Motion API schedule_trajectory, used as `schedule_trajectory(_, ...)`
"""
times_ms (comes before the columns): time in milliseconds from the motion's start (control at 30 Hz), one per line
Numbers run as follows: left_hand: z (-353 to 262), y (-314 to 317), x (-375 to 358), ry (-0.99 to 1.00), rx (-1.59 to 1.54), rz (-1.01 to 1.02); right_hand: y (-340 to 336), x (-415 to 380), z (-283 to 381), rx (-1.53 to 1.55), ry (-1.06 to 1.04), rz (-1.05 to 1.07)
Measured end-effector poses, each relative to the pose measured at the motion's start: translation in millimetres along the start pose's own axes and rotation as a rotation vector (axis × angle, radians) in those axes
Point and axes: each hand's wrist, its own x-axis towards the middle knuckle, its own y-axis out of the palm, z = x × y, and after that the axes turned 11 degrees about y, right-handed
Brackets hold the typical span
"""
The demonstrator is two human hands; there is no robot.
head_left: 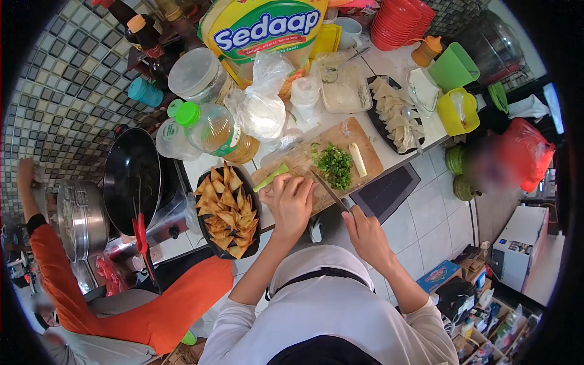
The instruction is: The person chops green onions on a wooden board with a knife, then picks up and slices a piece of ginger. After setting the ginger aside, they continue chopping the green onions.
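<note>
My right hand grips a knife by its handle, with the blade slanting over the wooden cutting board. Beside the blade, my left hand rests at the board's near edge with its fingers bent over a green onion. One green end of the onion sticks out past the fingers; the rest is hidden under them. A pile of chopped green onion lies just beyond the blade. To its right is a pale white stalk piece.
A black plate of fried triangular pastries stands left of the board, and a black tray of uncooked dumplings to its right. An oil bottle and bags line the back. A co-worker's orange sleeve reaches in near the wok and steamer pot.
</note>
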Motion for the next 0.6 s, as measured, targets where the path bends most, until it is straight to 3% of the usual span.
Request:
schedule_trajectory(367,-0.4,-5.7,-0.6,0.021,0.056,-0.003,7.0,-7.0,1.1,-0.021,-0.035,-0.002)
schedule_trajectory(600,5.0,-0.7,-3.1,-0.04,-0.071,0.025,9.0,-3.2,6.9,-0.1,-0.056,-0.007)
